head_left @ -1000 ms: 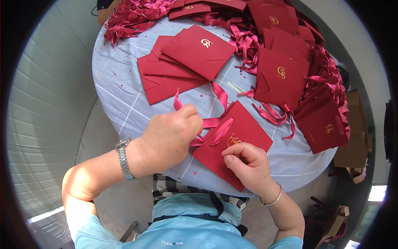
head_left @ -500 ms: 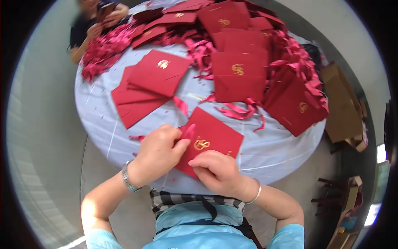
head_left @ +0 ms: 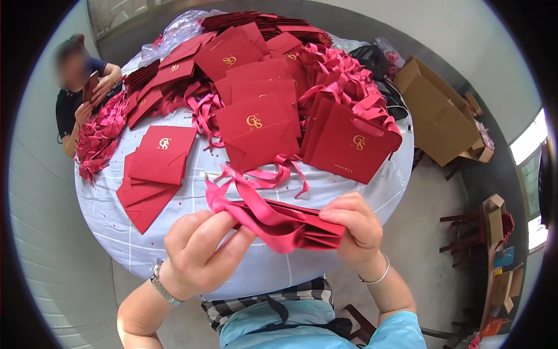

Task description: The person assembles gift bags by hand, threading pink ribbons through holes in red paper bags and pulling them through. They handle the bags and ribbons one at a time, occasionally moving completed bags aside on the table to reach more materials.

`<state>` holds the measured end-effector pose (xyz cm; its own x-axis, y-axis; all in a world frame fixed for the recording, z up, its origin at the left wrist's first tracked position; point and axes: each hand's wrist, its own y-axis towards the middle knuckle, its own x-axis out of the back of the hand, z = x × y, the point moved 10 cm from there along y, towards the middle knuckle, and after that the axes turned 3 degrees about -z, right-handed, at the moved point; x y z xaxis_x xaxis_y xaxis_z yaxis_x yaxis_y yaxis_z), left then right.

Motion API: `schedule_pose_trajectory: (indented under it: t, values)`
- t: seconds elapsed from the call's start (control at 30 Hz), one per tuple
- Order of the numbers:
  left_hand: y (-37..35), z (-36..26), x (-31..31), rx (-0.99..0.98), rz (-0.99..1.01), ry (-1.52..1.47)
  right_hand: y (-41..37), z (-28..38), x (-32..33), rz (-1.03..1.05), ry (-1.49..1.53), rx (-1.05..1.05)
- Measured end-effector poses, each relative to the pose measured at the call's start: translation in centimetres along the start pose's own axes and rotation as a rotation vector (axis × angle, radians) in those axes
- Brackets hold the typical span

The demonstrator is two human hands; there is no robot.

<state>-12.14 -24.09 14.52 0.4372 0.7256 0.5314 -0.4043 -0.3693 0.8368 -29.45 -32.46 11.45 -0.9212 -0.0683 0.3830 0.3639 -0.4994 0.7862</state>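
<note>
A dark red paper gift bag (head_left: 325, 232) is held above the near side of the table, its gusset folds partly spread and turned up towards me. Pink ribbon (head_left: 264, 221) trails along it and loops over its left part. My left hand (head_left: 200, 253) pinches the left end, where ribbon and paper meet; its exact grip is partly hidden. At the right end, my right hand (head_left: 356, 232) grips the bag between thumb and fingers. Just beyond lie a loose pink ribbon (head_left: 299, 180) and a flat stack of red bags (head_left: 160, 154) with gold print.
More red bags (head_left: 253, 125) and ribbon bunches (head_left: 343, 75) pile up on the cloth-covered round table (head_left: 99, 227). At the far left a person (head_left: 75, 99) holds a phone-like object. An open cardboard box (head_left: 433, 110) stands at the right.
The bag that lay flat on the table is now lifted and turned edge-up between both hands. My view has tilted up, showing more of the far side.
</note>
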Motion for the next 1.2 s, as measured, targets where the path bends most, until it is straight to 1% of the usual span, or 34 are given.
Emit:
schedule_pose_trajectory:
  t: [0.07, 0.17, 0.2, 0.23, 0.27, 0.3, 0.33, 0.37, 0.4, 0.47, 0.5, 0.53, 0.57, 0.6, 0.63, 0.67, 0.7, 0.73, 0.8, 0.87, 0.9, 0.97, 1.0, 1.07, 1.1, 1.13, 1.17, 1.2]
  values:
    - [0.0, -0.1, 0.1, -0.008, -0.025, 0.000, -0.5, -0.4, 0.9, -0.028, -0.001, -0.031]
    - [0.0, -0.2, 0.2, -0.030, -0.072, -0.013, -0.8, 0.9, 2.3, -0.063, -0.153, 0.160]
    - [-0.3, 0.1, -0.3, -0.010, -0.030, -0.021, -0.9, 0.7, 2.8, -0.065, -0.159, 0.159]
    - [-0.6, 0.4, -0.8, 0.010, 0.012, -0.029, -1.1, 1.0, 3.4, -0.080, -0.244, 0.218]
    - [-0.8, 0.5, -0.8, 0.010, 0.010, -0.032, -1.2, 1.2, 4.0, -0.093, -0.327, 0.277]
    - [-1.1, 0.9, -1.0, 0.041, 0.024, -0.042, -1.1, 0.8, 5.3, -0.183, -0.389, 0.280]
    - [-1.5, 1.4, -1.1, 0.078, 0.041, -0.048, -1.8, -0.8, 7.3, -0.345, -0.458, 0.212]
    - [-1.9, 1.6, -1.2, 0.090, 0.049, -0.042, -4.3, -5.9, 10.4, -0.660, -0.302, -0.268]
    - [-2.4, 2.7, -1.7, 0.168, 0.083, -0.056, -3.8, -9.0, 10.8, -0.729, 0.096, -0.435]
    - [-3.4, 4.8, -2.8, 0.324, 0.170, -0.073, -4.7, -14.4, 10.1, -0.683, 0.331, -0.613]
    - [-3.8, 5.2, -3.1, 0.330, 0.170, -0.066, -6.4, -16.8, 9.9, -0.618, 0.289, -0.719]
    - [-4.6, 6.3, -3.8, 0.416, 0.200, -0.116, -7.2, -18.1, 9.2, -0.549, 0.245, -0.822]
    - [-5.5, 7.3, -4.3, 0.507, 0.229, -0.165, -7.5, -17.8, 9.3, -0.523, 0.162, -0.815]
    - [-6.1, 7.9, -4.7, 0.565, 0.287, -0.176, -7.6, -17.5, 9.4, -0.531, 0.142, -0.811]
    - [-6.3, 8.4, -4.8, 0.581, 0.290, -0.168, -7.7, -17.3, 9.5, -0.540, 0.123, -0.807]
    - [-7.5, 9.8, -5.8, 0.745, 0.335, -0.284, -7.3, -16.5, 10.0, -0.560, 0.025, -0.739]
    - [-8.7, 11.0, -6.9, 0.906, 0.375, -0.400, -8.0, -16.3, 11.0, -0.641, 0.000, -0.753]
    - [-9.6, 12.5, -8.0, 1.035, 0.358, -0.478, -8.7, -15.9, 11.9, -0.724, -0.026, -0.763]
    - [-10.5, 15.5, -10.3, 1.169, 0.245, -0.575, -7.5, -11.7, 13.3, -0.824, -0.197, -0.570]
    - [-11.2, 17.7, -12.2, 1.398, 0.186, -0.661, -5.2, -6.3, 12.2, -0.794, -0.386, -0.279]
    - [-9.3, 18.3, -11.2, 1.038, 0.134, -0.376, -4.5, -4.9, 11.0, -0.815, -0.331, -0.225]
    - [-6.1, 17.2, -8.2, 0.683, 0.250, 0.023, -3.5, -4.2, 7.5, -0.504, -0.293, -0.190]
    - [-5.8, 17.7, -6.7, 0.640, 0.303, 0.177, -2.1, -2.7, 4.7, -0.319, -0.346, -0.061]
    - [-7.6, 20.5, -4.5, 0.645, 0.370, 0.443, 0.1, -2.8, -0.5, 0.038, -0.352, -0.033]
    - [-9.9, 23.6, -4.0, 0.805, 0.501, 0.499, 1.7, -2.5, -2.6, 0.091, -0.365, -0.023]
    - [-11.0, 25.5, -2.7, 0.854, 0.530, 0.643, 2.7, -3.0, -5.3, 0.216, -0.329, -0.021]
    - [-13.1, 27.6, -2.6, 1.014, 0.638, 0.538, 3.6, -3.4, -7.9, 0.345, -0.295, -0.015]
    - [-15.3, 28.8, -2.7, 1.174, 0.740, 0.422, 4.2, -3.6, -10.1, 0.406, -0.289, 0.040]
